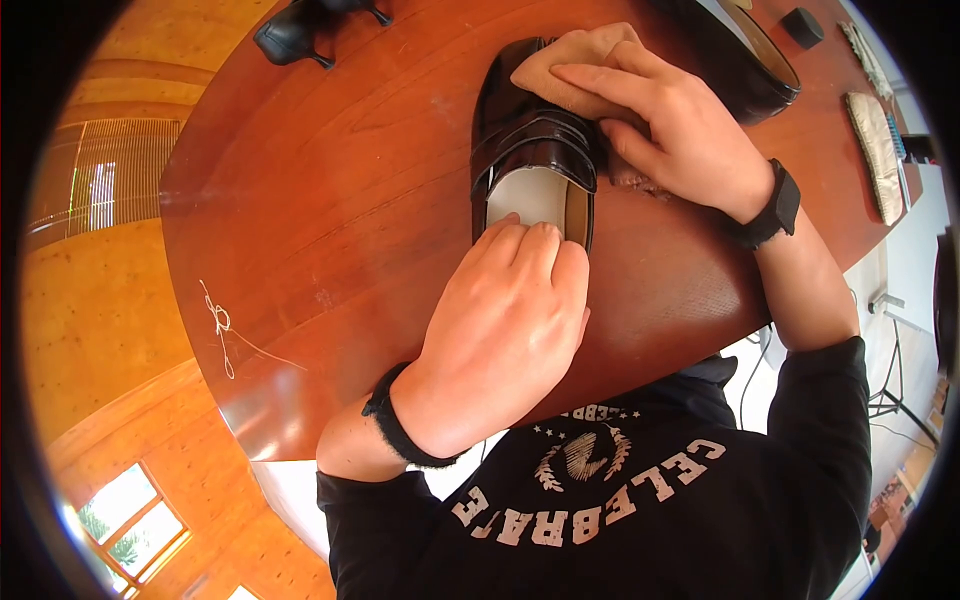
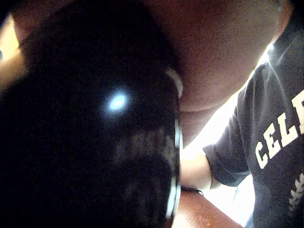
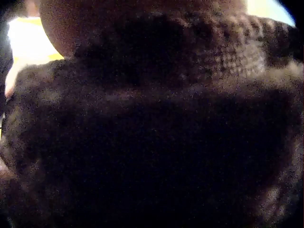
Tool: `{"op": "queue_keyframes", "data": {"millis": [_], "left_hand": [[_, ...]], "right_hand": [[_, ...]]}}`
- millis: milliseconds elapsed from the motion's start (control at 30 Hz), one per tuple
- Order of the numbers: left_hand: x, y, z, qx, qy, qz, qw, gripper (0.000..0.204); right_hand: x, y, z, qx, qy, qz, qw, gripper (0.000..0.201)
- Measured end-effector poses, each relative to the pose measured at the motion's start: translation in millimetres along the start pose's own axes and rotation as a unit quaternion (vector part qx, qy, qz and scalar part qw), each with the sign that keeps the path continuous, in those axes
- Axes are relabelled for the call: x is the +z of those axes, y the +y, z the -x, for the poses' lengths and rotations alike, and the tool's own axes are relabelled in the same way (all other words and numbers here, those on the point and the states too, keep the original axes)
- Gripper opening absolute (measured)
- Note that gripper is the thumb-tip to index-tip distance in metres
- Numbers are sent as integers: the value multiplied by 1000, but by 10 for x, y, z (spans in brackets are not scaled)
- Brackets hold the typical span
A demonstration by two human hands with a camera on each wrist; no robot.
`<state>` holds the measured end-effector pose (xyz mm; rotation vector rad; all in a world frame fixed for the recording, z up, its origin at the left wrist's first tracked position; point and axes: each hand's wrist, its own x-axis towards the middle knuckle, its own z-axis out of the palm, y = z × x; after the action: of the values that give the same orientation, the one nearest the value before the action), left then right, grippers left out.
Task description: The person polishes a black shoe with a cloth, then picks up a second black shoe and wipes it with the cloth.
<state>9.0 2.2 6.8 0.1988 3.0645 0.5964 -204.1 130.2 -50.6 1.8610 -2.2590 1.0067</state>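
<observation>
A glossy black loafer [image 1: 540, 150] with a pale insole lies on the table, its toe away from the person. The left hand [image 1: 505, 330] grips its heel end, the fingers bent over into the opening. A tan cloth [image 1: 570, 72] lies over the toe's right side, held under the fingers of the right hand [image 1: 690, 130]. In the left wrist view the shoe's dark, shiny surface [image 2: 85, 152] fills much of the picture. Dark, blurred material [image 3: 152, 142] covers most of the right wrist view, too dim to tell what it is.
Another black shoe [image 1: 735, 60] stands at the upper right, near a small dark block [image 1: 803, 28]. Black heeled shoes [image 1: 290, 35] are at the table's upper left. A whitish brush-like object [image 1: 873, 155] lies near the right edge, thin string [image 1: 222, 325] near the left edge of the table [image 1: 300, 200].
</observation>
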Motion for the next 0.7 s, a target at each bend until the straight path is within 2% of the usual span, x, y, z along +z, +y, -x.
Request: {"op": "queue_keyframes", "data": {"millis": [167, 700], "left_hand": [[-3, 1, 2, 0, -2, -5, 1000, 38], [-1, 2, 2, 0, -1, -3, 1000, 37]], "right_hand": [[-3, 76, 9, 49, 0, 56, 997, 58], [15, 60, 23, 24, -6, 48, 999, 68]]}}
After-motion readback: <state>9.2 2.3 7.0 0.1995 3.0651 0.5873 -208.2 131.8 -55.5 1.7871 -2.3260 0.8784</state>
